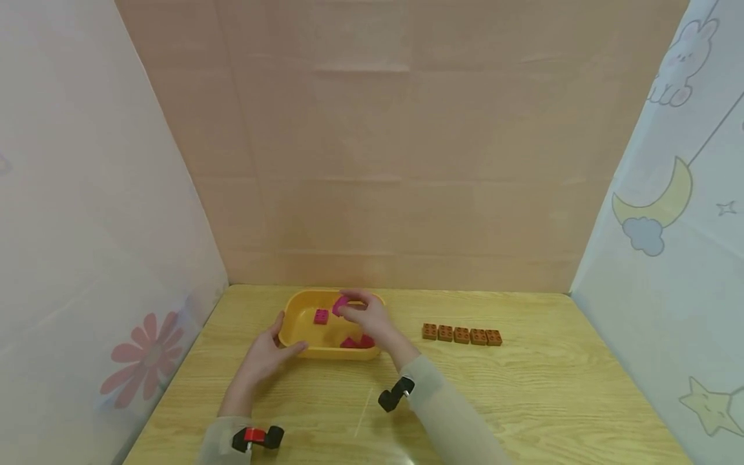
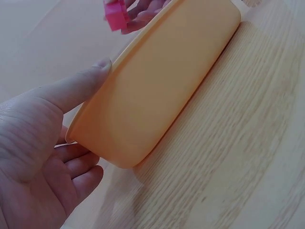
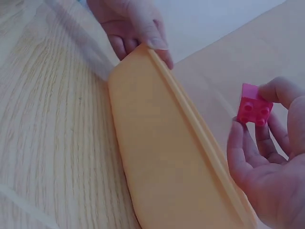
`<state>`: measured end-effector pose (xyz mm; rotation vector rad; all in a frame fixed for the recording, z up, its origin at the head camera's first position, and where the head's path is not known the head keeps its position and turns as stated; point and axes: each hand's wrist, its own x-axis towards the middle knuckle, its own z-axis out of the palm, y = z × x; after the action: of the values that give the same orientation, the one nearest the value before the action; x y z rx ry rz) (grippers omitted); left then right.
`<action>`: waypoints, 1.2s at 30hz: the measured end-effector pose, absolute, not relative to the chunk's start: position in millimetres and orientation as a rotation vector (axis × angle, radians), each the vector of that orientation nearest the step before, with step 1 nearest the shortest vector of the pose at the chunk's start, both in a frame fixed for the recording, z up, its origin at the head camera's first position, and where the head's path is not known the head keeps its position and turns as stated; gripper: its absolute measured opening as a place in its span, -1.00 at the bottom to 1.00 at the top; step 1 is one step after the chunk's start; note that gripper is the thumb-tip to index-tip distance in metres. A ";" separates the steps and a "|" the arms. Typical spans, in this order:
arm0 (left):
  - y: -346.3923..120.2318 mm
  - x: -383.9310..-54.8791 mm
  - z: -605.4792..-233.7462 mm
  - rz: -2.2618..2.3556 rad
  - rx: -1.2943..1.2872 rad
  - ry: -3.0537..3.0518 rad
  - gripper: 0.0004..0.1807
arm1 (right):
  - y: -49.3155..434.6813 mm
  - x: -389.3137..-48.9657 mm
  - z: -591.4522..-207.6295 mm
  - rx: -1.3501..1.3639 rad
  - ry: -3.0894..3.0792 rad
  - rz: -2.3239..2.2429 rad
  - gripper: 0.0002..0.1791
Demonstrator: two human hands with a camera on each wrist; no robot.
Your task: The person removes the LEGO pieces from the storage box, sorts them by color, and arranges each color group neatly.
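A yellow plastic tray (image 1: 334, 353) stands on the table, and my left hand (image 1: 263, 356) grips its left end. In the left wrist view the thumb presses the rim of the tray (image 2: 157, 90) while the other fingers curl beneath it. Above the tray's right part, my right hand (image 1: 373, 321) pinches a pink toy brick (image 1: 340, 305) between thumb and fingertips. Its studs show in the right wrist view, where the brick (image 3: 255, 107) is held clear of the rim. Another pink brick (image 1: 321, 316) lies inside the tray, and more pink bricks (image 1: 349, 343) rest in its front right corner.
To the right of the tray, several orange-brown toy bricks (image 1: 462, 335) stand in a row on the wooden table (image 1: 552, 387). A plain tan panel (image 1: 378, 161) closes off the back, with patterned white panels at the left and right.
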<state>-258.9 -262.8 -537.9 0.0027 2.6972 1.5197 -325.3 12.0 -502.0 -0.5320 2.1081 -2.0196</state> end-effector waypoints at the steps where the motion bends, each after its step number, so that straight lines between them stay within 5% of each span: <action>1: -262.9 -258.8 -537.7 1.518 0.001 2.697 0.21 | 14.6 -324.9 -502.0 -0.524 2.062 -2.056 -0.51; 21: -261.3 -257.5 -536.8 1.507 -0.016 2.701 0.21 | 127.0 -284.9 -512.8 -0.465 1.937 -2.564 -0.53; 36: -261.1 -257.7 -538.5 1.501 -0.018 2.715 0.21 | 206.8 -263.5 -525.1 -0.464 2.155 -2.383 -0.44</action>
<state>-257.7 -261.1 -538.5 -0.0182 2.7152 1.5012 -263.5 206.8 -525.1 -0.4640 2.1546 -2.3827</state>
